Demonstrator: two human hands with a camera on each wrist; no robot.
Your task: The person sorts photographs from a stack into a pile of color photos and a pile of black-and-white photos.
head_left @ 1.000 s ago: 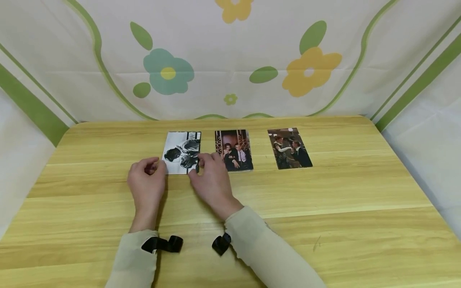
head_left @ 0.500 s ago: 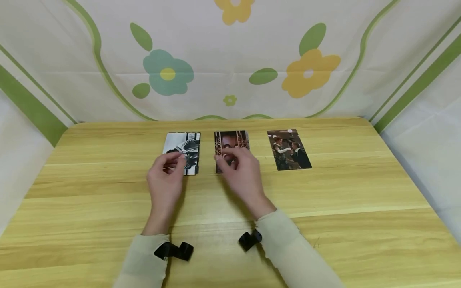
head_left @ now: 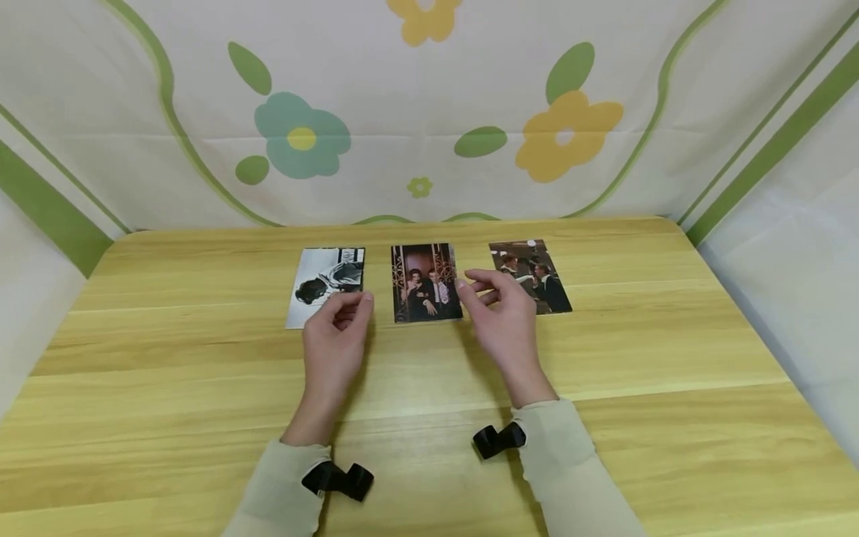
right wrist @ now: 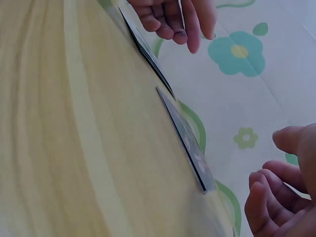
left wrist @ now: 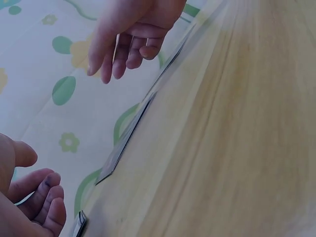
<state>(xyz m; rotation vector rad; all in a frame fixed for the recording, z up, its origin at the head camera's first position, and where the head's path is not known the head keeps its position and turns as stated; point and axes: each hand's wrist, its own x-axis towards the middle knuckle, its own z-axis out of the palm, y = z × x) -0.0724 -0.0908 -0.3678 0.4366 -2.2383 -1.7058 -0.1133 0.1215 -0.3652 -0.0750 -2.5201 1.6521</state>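
Observation:
Three photo cards lie in a row on the table. The leftmost is a black-and-white photo card (head_left: 318, 287), partly covered by my left hand (head_left: 335, 332). In the middle is a dark photo card (head_left: 424, 287) of a seated couple, with a thin layered edge like a small stack. Part of the rightmost photo card (head_left: 552, 280) is hidden by my right hand (head_left: 505, 321), whose thumb tip is close to the middle card's right edge. Both hands hover with loosely bent fingers; the left wrist view shows nothing in the left hand (left wrist: 29, 202), nor does the right wrist view in the right (right wrist: 286, 190).
The wood-grain table (head_left: 416, 462) ends at a white cloth backdrop (head_left: 403, 97) with printed flowers, which also rises at both sides. A black strap device (head_left: 338, 479) hangs from the left sleeve and another black device (head_left: 498, 440) from the right.
Both hands have moved right. The right hand has left the black-and-white card's edge, passed over the middle card and come to its right side. The left hand has crossed the black-and-white card.

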